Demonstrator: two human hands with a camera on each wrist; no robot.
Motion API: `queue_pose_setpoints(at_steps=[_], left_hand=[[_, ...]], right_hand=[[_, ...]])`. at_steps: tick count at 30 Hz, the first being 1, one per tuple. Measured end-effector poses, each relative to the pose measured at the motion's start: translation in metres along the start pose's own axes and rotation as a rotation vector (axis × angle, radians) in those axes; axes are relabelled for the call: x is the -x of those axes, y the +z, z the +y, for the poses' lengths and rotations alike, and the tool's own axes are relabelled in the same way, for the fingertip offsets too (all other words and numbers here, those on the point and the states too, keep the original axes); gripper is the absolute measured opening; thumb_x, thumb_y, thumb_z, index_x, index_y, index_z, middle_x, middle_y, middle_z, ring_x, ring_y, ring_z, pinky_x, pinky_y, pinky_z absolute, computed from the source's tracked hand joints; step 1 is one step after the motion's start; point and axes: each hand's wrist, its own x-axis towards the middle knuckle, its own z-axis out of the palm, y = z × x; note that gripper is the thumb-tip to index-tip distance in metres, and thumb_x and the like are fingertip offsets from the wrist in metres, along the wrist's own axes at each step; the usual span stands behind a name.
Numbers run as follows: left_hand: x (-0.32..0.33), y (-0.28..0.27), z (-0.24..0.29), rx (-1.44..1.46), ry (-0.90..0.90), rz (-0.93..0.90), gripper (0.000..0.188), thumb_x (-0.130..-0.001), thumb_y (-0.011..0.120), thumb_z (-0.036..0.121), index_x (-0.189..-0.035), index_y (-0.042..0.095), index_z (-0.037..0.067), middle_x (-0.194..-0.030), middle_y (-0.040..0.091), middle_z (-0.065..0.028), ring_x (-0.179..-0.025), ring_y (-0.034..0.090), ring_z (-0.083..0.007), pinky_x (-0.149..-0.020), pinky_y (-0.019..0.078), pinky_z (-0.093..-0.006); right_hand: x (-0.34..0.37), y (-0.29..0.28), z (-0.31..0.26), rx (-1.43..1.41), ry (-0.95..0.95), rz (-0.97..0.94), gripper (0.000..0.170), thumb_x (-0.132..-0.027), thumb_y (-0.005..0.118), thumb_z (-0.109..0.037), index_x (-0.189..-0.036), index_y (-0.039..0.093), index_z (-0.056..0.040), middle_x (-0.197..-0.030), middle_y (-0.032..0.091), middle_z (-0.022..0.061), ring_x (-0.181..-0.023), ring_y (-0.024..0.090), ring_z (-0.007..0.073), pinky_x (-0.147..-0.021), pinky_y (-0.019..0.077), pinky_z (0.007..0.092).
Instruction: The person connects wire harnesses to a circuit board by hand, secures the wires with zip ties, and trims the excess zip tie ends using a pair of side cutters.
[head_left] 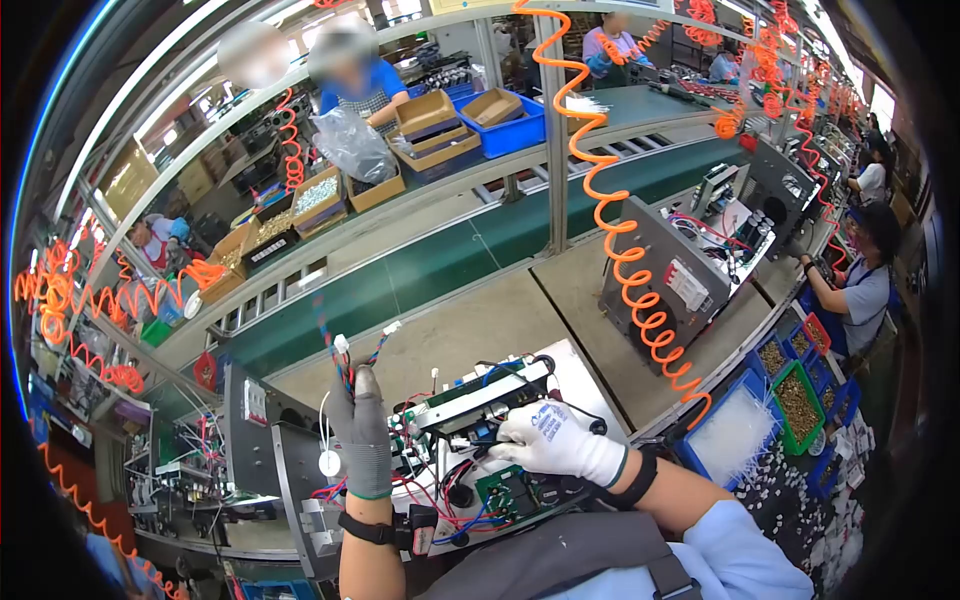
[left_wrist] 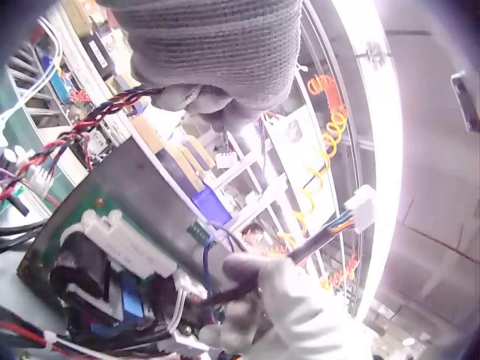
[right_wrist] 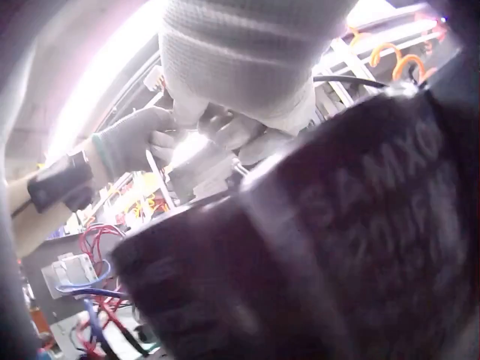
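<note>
Head view: the grey-gloved left hand [head_left: 366, 430] grips twisted red-black-blue wires [left_wrist: 94, 118] beside the green-board assembly [head_left: 515, 495]; the white-gloved right hand [head_left: 562, 440] pinches a black-sleeved cable [left_wrist: 315, 242]. Tan table [head_left: 455, 328] spans from assembly to green conveyor [head_left: 405, 282].

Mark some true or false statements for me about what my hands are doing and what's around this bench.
1. The left hand wears a grey glove and holds twisted wires. True.
2. The right hand is gripping a screwdriver. False: it pinches a dark cable that ends in a white connector.
3. The green bin on the right holds small brass-coloured parts. True.
4. The coiled hose hanging by the metal post is green. False: it is orange.
5. The glove on the right hand is white. True.
</note>
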Motion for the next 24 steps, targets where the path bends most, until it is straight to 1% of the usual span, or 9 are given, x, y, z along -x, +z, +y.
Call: queue_pose_setpoints(at_steps=[5,8,9,11,12,15,19,22,24], left_hand=[[0.011,0.014,-0.007,-0.034,0.03,-0.126,0.033,-0.096,0.05,0.016,-0.123,0.05,-0.003,-0.073,0.051,-0.0007,-0.065,0.047,-0.0062,-0.059,0.0399,-0.0216],[0.013,0.017,-0.031,-0.182,0.144,-0.161,0.037,-0.095,0.052,0.018,-0.125,0.048,-0.004,-0.083,0.058,-0.0056,-0.071,0.054,-0.0119,-0.064,0.0465,-0.0288],[0.018,0.024,-0.015,-0.136,0.086,-0.232,0.042,-0.09,0.059,0.019,-0.127,0.05,0.002,-0.081,0.057,-0.0071,-0.07,0.057,-0.0147,-0.063,0.0486,-0.0328],[0.018,0.027,-0.008,-0.554,0.183,-0.402,0.053,-0.08,0.068,0.018,-0.127,0.049,0.005,-0.082,0.051,-0.0075,-0.071,0.053,-0.0161,-0.068,0.0459,-0.0294],[0.013,0.032,-0.013,-0.705,0.431,-0.442,0.063,-0.072,0.072,0.018,-0.13,0.049,0.011,-0.089,0.054,-0.0113,-0.073,0.059,-0.0251,-0.066,0.0485,-0.0354],[0.01,0.044,-0.011,-0.945,0.395,-0.586,0.068,-0.069,0.07,0.017,-0.133,0.047,0.014,-0.094,0.055,-0.0127,-0.076,0.061,-0.0334,-0.063,0.0486,-0.0431],[0.01,0.049,-0.026,-0.961,0.485,-0.53,0.065,-0.068,0.07,0.017,-0.13,0.051,0.012,-0.089,0.055,-0.0122,-0.073,0.06,-0.0322,-0.062,0.0483,-0.0425],[0.013,0.049,-0.046,-0.933,0.821,-0.321,0.048,-0.069,0.067,0.018,-0.116,0.059,0.011,-0.08,0.054,-0.0081,-0.059,0.058,-0.0269,-0.05,0.0464,-0.0394],[0.013,0.048,-0.048,-0.929,0.779,-0.324,0.049,-0.069,0.068,0.019,-0.117,0.059,0.011,-0.08,0.054,-0.0082,-0.059,0.058,-0.0267,-0.05,0.0463,-0.0393]], right_hand=[[-0.018,-0.015,0.0,-0.099,0.272,-0.245,0.033,-0.087,0.057,-0.035,-0.079,0.067,-0.0044,-0.071,0.065,0.0121,-0.072,0.065,0.0304,-0.065,0.0504,0.0388],[-0.01,0.005,0.01,-0.325,0.377,0.153,0.036,-0.089,0.058,-0.034,-0.076,0.065,-0.0019,-0.069,0.063,0.0151,-0.065,0.062,0.0304,-0.061,0.0456,0.0381],[-0.007,0.01,0.012,-0.398,0.392,0.265,0.032,-0.091,0.057,-0.03,-0.078,0.066,-0.0017,-0.069,0.062,0.014,-0.065,0.061,0.0276,-0.061,0.0452,0.0366],[-0.004,0.018,0.019,-0.454,0.287,0.36,0.026,-0.092,0.059,-0.023,-0.086,0.066,0.0011,-0.067,0.059,0.0076,-0.063,0.056,0.0159,-0.06,0.0439,0.03],[-0.005,0.015,0.018,-0.453,0.284,0.361,0.026,-0.092,0.059,-0.023,-0.086,0.066,0.0011,-0.067,0.059,0.0076,-0.063,0.056,0.0159,-0.06,0.0439,0.03],[-0.008,0.01,0.018,-0.389,0.323,0.183,0.031,-0.093,0.057,-0.03,-0.083,0.065,-0.0018,-0.074,0.062,0.0139,-0.068,0.06,0.0259,-0.062,0.0446,0.0358],[-0.003,0.006,0.017,-0.219,0.133,0.242,0.031,-0.091,0.056,-0.03,-0.073,0.057,-0.005,-0.064,0.057,0.0135,-0.061,0.057,0.0311,-0.058,0.0441,0.0396],[0.001,0.008,0.005,0.084,0.059,0.156,0.021,-0.091,0.054,-0.028,-0.08,0.058,-0.0106,-0.064,0.061,0.0118,-0.06,0.061,0.0318,-0.056,0.0482,0.0423],[-0.005,0.004,-0.001,0.106,0.063,0.109,0.022,-0.09,0.055,-0.029,-0.08,0.059,-0.0102,-0.063,0.061,0.0114,-0.061,0.062,0.0314,-0.057,0.0487,0.0426]])
